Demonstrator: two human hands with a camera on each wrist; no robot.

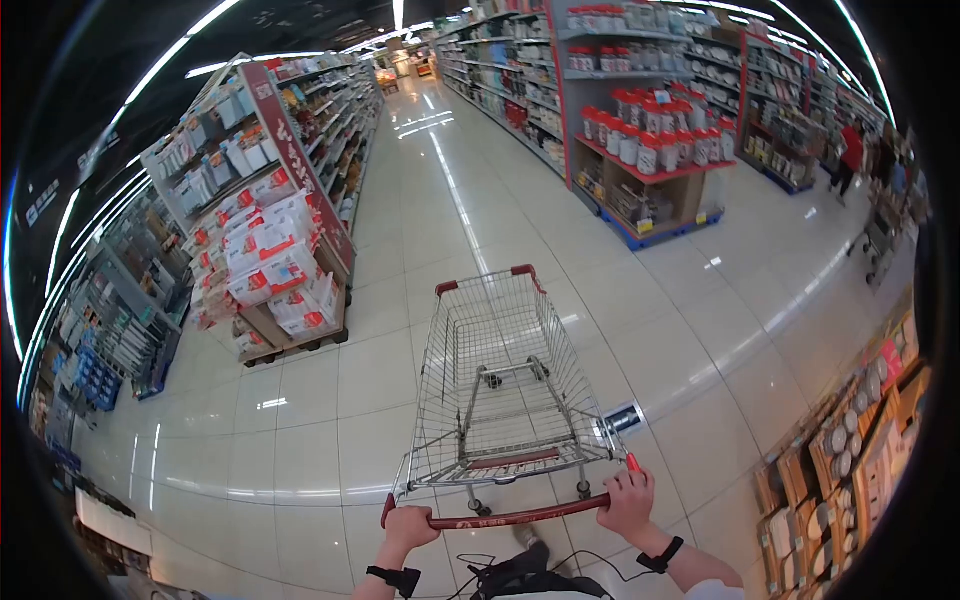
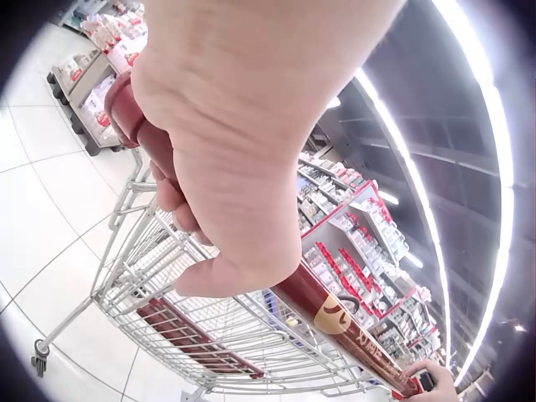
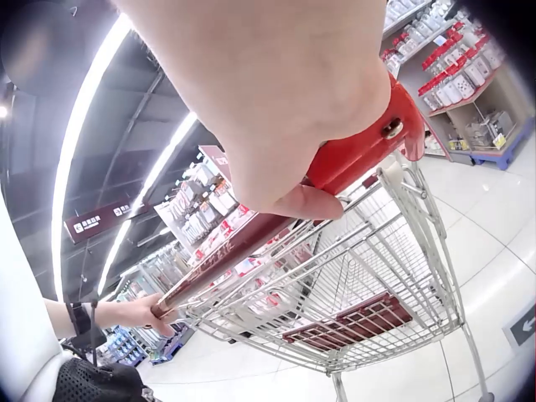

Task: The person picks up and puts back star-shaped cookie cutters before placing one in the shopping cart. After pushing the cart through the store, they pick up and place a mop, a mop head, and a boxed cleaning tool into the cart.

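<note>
A wire shopping cart (image 1: pixel 500 390) with a dark red handlebar (image 1: pixel 520 518) stands in front of me, its basket holding nothing. My left hand (image 1: pixel 411 527) grips the bar near its left end; in the left wrist view the fingers (image 2: pixel 180 211) curl under the bar beside the thumb. Near the right end, my right hand (image 1: pixel 628 502) holds the same bar. The right wrist view shows its thumb (image 3: pixel 310 203) wrapped around the bar, next to the bright red end piece (image 3: pixel 368 146). Both wrists wear black straps.
Left ahead, red-and-white packages (image 1: pixel 270 255) are stacked on a pallet by a shelf end. Red-lidded jars (image 1: pixel 660 135) fill a display at right. A tiled aisle (image 1: pixel 430 170) runs between shelves. Wooden bins (image 1: pixel 840 470) border the near right; a person in red (image 1: pixel 850 150) is farther off.
</note>
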